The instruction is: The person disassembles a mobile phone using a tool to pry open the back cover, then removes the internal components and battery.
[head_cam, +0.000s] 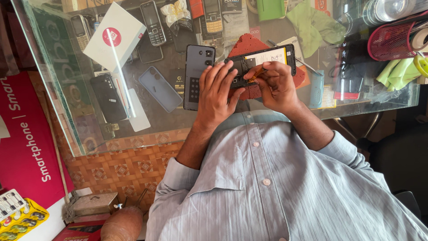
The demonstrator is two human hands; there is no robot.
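- At the far left of the frame a red printed banner (pixel 26 138) hangs beside the glass counter (pixel 147 129); a white box (pixel 114 36) lies on the counter at upper left, with several keypad handsets and dark phones scattered round it.
- Left of centre, a grey back cover (pixel 196 73) lies flat on the glass, already off its phone and just beside the left hand (pixel 217 91).
- That hand rests palm-down, fingers (pixel 223 73) slightly spread and pressed on the near end of the opened phone (pixel 261 62), steadying it rather than gripping it.
- The opened phone sits at upper centre on a dark red mat (pixel 249 44), its insides showing, with a pale battery label facing up.
- The right hand (pixel 276 85) has thumb and fingers pinched together on a thin orange tool (pixel 256 75), whose tip meets the phone's interior near the left hand.
- Judging from this, the opening is done and work inside is under way; the cover is not yet back on.
- At right lie green cloths (pixel 312 22) and a red mesh basket (pixel 392 40).
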